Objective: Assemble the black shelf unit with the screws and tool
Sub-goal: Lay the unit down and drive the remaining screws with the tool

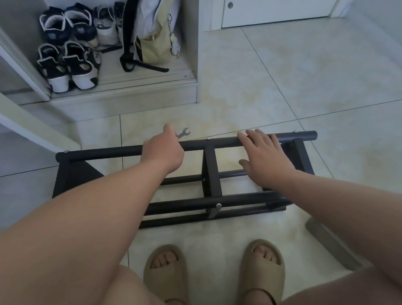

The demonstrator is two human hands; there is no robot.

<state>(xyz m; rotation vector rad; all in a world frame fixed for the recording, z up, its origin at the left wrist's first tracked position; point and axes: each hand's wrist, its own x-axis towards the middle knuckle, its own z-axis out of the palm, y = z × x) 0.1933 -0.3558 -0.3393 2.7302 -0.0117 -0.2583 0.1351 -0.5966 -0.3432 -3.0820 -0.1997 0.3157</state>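
We crouch over the black shelf unit (212, 176), which stands on the tiled floor (336, 74) just ahead of our slippers (165, 269) and near the front edge of an open cabinet (123, 93) holding sneakers (69, 64) and a backpack (155, 27). Our left hand (162, 154) is curled over the far top rail (110, 153) and pinches a small open-ended wrench (184, 132), whose forked end pokes out beyond the rail. Our right hand (265, 155) lies flat on the same rail toward its right end, fingers straight and relaxed, gripping nothing. Small screw heads show on that rail at the left end (65, 151), the middle (208, 139) and the right end (294, 131). Another fastener (218, 205) sits on the near rail with a silvery piece hanging under it that we cannot identify. The frame looks largely joined, so we judge this to be the tightening stage. The next move probably calls for seating the wrench squarely on the middle fastener, just right of our left hand, while the flat hand steadies the rail. We cannot tell which screws are loose.
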